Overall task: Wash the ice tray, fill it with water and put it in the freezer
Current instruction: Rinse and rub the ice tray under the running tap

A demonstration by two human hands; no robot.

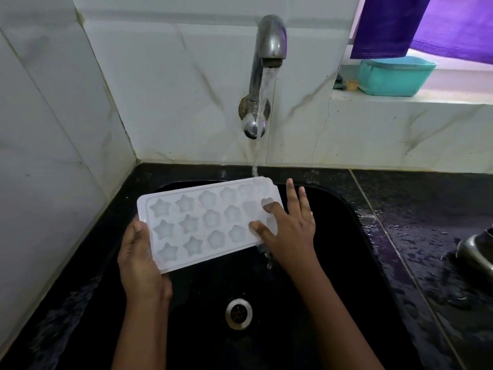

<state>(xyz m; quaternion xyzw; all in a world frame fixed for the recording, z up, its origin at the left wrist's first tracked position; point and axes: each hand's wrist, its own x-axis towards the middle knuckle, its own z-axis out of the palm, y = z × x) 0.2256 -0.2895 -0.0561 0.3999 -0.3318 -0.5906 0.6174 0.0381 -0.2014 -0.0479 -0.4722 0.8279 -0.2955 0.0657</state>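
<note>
The white ice tray (208, 222) is up over the black sink (354, 263), near its back left corner, cavities facing up, with its far right corner under the stream from the tap (269, 38). The left hand (141, 260) grips the tray's left end, thumb on the rim and fingers curled beneath. The right hand (288, 231) lies spread wide across the right end, thumb and forefinger pressing into cavities while water spills off the near edge.

The ice tray (210, 222) is held above the sink (336, 268), under the tap (269, 44), between the left hand (141, 263) and the right hand (290, 233). A tub (394, 78) is placed on the ledge (432, 99) behind, right.
</note>
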